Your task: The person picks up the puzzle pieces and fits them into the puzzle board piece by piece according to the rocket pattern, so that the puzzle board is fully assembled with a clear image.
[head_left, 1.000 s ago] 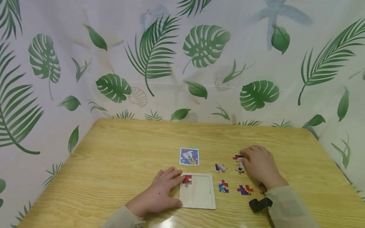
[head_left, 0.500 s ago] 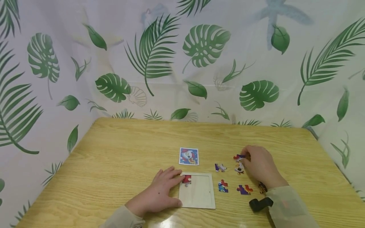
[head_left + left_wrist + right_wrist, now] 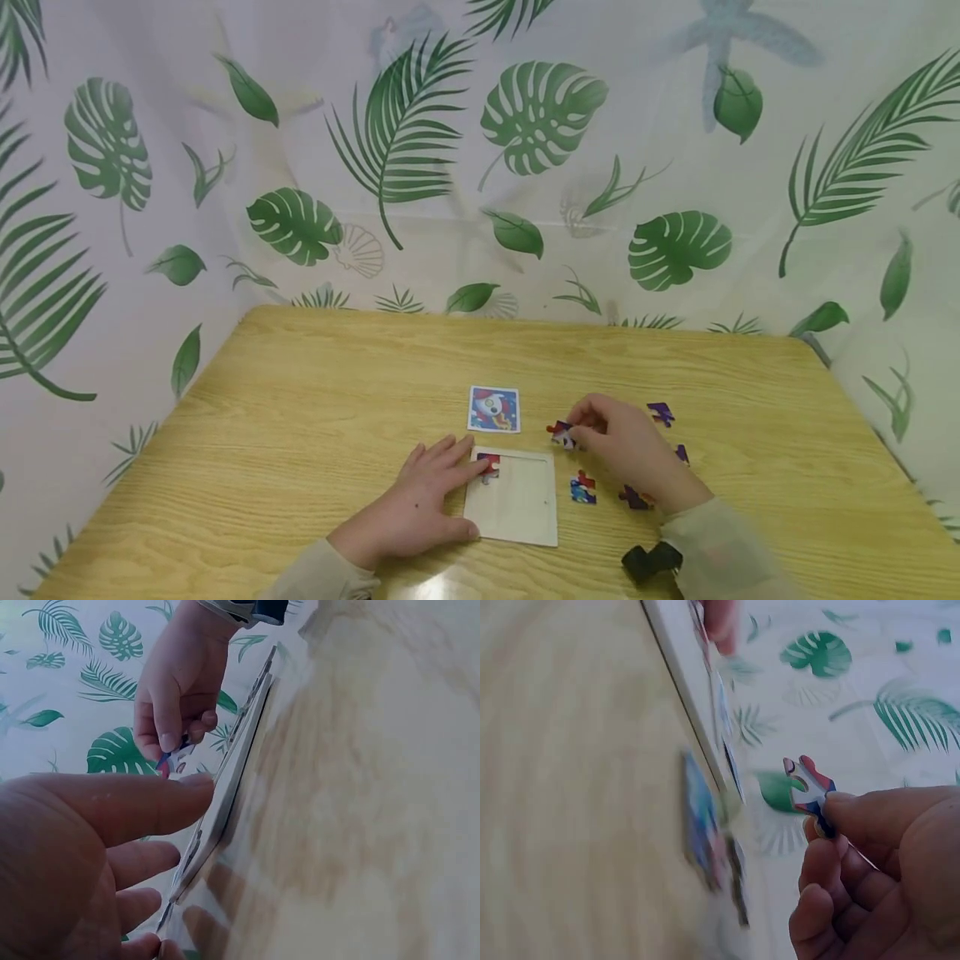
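Note:
My right hand [image 3: 626,442] pinches a red, white and dark-blue jigsaw piece [image 3: 561,434] between thumb and fingertips, right of the tray. In the right wrist view that jigsaw piece [image 3: 810,787] stands out from the fingertips, lifted off the table. Spread across the left edge of a square wooden puzzle tray [image 3: 517,508], my left hand [image 3: 420,504] rests with fingers extended. Inside the tray's upper left corner lies one red jigsaw piece [image 3: 490,462], partly covered by a left fingertip. The left wrist view shows the tray [image 3: 232,776] edge-on beside the left thumb.
A picture card with a rocket [image 3: 494,409] lies behind the tray. Loose pieces sit to the right: a blue-red piece [image 3: 582,487], a purple piece [image 3: 661,413], and others partly hidden by the right arm. A black strap [image 3: 651,562] is on the right wrist.
My right hand has picked up the red-and-blue piece from the far right and moved left toward the tray with it. The left hand stays on the tray's edge.

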`<state>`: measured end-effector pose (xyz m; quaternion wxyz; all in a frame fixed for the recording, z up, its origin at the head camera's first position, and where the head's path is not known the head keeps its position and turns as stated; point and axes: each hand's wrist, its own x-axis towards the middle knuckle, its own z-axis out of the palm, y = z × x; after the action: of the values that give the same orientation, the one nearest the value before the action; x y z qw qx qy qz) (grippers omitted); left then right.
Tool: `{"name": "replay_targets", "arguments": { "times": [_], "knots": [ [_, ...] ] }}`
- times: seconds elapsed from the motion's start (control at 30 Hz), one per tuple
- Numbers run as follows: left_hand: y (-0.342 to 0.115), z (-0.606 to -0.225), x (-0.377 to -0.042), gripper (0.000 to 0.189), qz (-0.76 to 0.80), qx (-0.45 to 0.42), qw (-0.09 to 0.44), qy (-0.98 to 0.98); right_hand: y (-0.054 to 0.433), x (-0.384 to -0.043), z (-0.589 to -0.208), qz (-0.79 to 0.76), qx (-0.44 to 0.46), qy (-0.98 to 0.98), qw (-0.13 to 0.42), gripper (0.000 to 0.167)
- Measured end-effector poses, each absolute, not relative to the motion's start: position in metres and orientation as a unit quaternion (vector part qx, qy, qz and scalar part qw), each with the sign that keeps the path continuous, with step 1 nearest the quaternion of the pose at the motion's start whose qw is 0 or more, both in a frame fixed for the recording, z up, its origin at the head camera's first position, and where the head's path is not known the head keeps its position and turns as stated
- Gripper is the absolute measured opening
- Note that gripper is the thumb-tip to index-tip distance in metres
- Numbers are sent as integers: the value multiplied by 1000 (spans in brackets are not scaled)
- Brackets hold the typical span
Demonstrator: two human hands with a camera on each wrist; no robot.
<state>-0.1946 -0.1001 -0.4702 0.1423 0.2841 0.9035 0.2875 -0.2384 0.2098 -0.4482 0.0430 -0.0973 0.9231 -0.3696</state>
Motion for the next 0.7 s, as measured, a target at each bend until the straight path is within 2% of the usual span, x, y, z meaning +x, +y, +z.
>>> {"name": "replay_targets", "arguments": {
  "times": [0.17,0.4,0.7],
  "knots": [
    [-99,-469,-194,77,275,292,144,905,180,-228,-451,-393,-118,908,82,4],
    [-99,-466,-193,75,268,301,127,906,157,-219,-458,-379,-138,909,109,6],
    [-92,-468,-190,72,258,302,115,911,148,-219,-470,-317,-157,933,59,15]
  ]
}}
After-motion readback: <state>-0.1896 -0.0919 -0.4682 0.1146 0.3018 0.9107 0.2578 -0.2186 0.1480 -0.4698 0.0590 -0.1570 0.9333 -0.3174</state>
